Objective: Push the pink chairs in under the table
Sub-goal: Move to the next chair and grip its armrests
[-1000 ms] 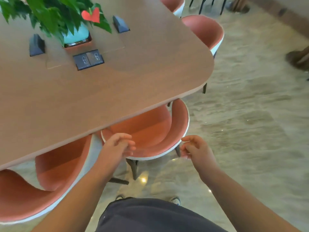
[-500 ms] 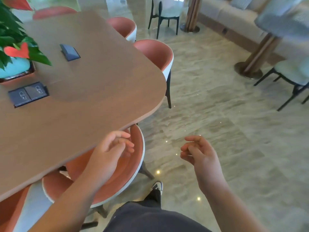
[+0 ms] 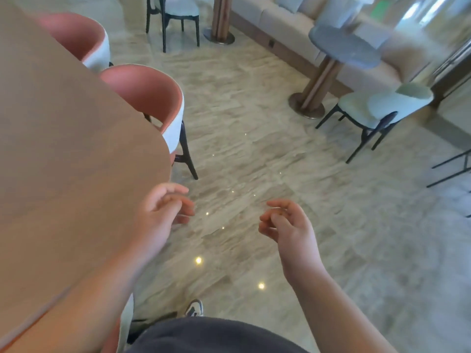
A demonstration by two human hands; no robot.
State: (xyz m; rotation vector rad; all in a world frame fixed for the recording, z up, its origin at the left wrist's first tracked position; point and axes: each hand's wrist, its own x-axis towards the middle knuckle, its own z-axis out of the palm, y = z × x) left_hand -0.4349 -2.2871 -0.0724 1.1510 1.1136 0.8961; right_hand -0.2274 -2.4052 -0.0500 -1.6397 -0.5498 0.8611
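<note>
Beside the brown wooden table, loosely curled, empty left hand and right hand should grip the nearest pink shell chair's backrest evenly, pushing straight.

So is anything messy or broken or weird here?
Nothing looks spilled or broken. The nearer pink chair by the wooden table's corner sits partly out, its back and legs clear of the edge. Both the left hand and the right hand hang loosely curled and hold nothing.
</note>
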